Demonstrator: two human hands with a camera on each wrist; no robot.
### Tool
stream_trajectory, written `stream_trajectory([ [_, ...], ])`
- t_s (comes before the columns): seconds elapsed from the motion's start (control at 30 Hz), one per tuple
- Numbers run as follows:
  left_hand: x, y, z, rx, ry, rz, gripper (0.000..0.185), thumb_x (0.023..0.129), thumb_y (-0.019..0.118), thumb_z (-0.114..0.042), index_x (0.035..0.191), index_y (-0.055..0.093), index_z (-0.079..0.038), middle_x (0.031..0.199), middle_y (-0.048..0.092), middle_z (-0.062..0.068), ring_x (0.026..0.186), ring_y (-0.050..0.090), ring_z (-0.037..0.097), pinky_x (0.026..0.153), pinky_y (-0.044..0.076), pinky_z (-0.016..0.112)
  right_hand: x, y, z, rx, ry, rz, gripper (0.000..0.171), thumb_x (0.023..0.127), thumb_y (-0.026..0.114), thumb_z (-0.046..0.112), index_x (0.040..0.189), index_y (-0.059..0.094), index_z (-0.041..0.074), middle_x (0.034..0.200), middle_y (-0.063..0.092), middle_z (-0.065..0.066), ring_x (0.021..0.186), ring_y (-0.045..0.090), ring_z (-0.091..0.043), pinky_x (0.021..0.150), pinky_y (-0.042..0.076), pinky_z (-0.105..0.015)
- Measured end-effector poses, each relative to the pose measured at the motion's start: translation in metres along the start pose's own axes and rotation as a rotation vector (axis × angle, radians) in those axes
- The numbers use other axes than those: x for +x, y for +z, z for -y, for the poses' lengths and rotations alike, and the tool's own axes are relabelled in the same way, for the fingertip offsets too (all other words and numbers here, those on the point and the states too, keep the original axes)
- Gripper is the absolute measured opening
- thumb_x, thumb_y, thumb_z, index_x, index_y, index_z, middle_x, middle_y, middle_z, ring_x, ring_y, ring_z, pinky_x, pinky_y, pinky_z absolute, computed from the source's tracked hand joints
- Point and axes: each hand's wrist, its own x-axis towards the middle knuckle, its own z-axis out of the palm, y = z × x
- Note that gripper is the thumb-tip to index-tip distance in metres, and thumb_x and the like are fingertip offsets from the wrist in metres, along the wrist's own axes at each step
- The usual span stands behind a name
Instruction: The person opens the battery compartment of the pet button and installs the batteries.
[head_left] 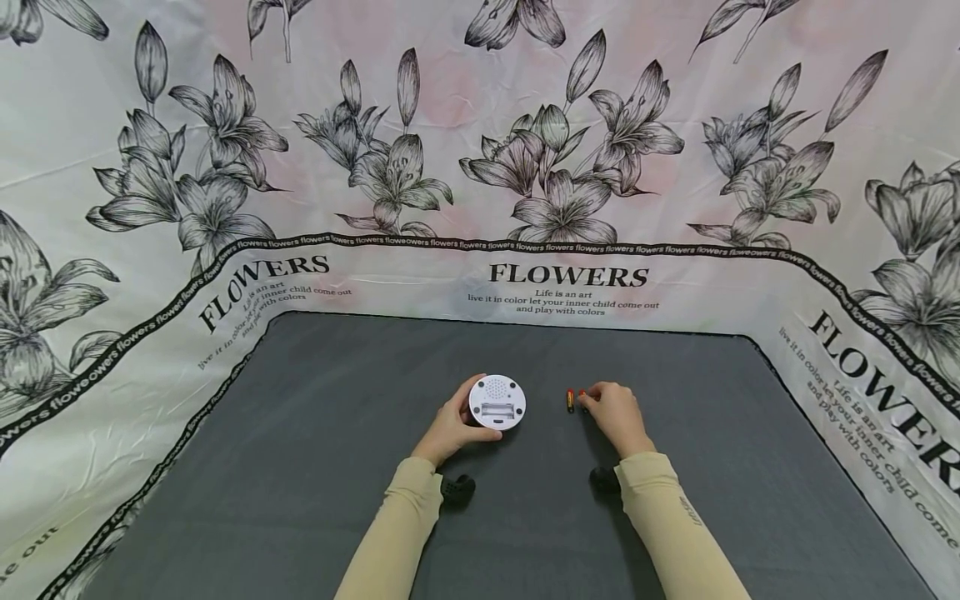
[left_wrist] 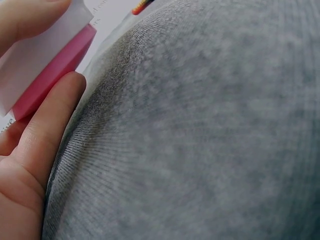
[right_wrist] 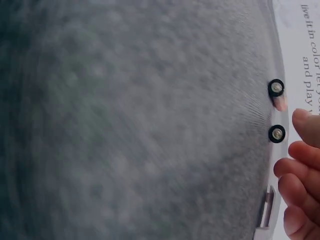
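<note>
Left hand [head_left: 452,427] curls round the white round device [head_left: 497,402] at counter [head_left: 300,467] centre, battery bay up; right hand [head_left: 615,414], at its 3 o'clock, pinches one of two small batteries [head_left: 570,400]. Device likely light, rigid, smooth plastic: best held by the rim. Batteries small and apt to roll: take across the barrel.

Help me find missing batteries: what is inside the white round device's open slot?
The white round device shows an empty slot. Two batteries lie beside it; its underside is hidden.
</note>
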Motion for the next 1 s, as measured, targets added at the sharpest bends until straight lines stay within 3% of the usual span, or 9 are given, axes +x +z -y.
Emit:
stream_trajectory([
  [0.5, 0.001, -0.001, 0.001, 0.018, -0.002, 0.001, 0.094, 0.066, 0.083, -0.002, 0.144, 0.033, -0.02, 0.13, 0.048, 0.007, 0.103, 0.054, 0.019, 0.085, 0.043, 0.03, 0.002, 0.006, 0.003, -0.045, 0.074, 0.013, 0.016, 0.081, 0.071, 0.016, 0.082, 0.07, 0.0, 0.078, 0.064, -0.012, 0.061, 0.057, -0.022, 0.056, 0.047, -0.039],
  [0.67, 0.001, -0.002, 0.002, 0.018, -0.004, 0.002, 0.094, 0.067, 0.083, -0.003, 0.144, 0.032, -0.02, 0.129, 0.049, 0.007, 0.101, 0.054, 0.018, 0.085, 0.044, 0.031, 0.0, 0.005, 0.004, -0.023, 0.068, -0.044, 0.017, 0.082, 0.07, 0.018, 0.085, 0.07, 0.002, 0.078, 0.064, -0.011, 0.062, 0.056, -0.023, 0.054, 0.045, -0.039],
  [0.77, 0.0, -0.002, 0.003, 0.018, -0.004, 0.005, 0.094, 0.067, 0.083, -0.003, 0.144, 0.032, -0.02, 0.13, 0.049, 0.007, 0.101, 0.054, 0.018, 0.085, 0.044, 0.031, -0.002, 0.005, 0.007, 0.019, -0.015, -0.103, 0.016, 0.082, 0.072, 0.019, 0.088, 0.071, 0.005, 0.076, 0.063, -0.006, 0.063, 0.055, -0.021, 0.054, 0.043, -0.037],
  [1.0, 0.001, -0.002, 0.002, -0.009, 0.01, -0.001, 0.094, 0.067, 0.082, -0.001, 0.145, 0.031, -0.019, 0.131, 0.048, 0.008, 0.104, 0.054, 0.019, 0.086, 0.043, 0.03, -0.005, 0.01, 0.03, 0.14, -0.364, -0.126, 0.01, 0.079, 0.075, 0.013, 0.088, 0.073, 0.01, 0.073, 0.054, 0.003, 0.062, 0.048, -0.013, 0.054, 0.04, -0.031],
])
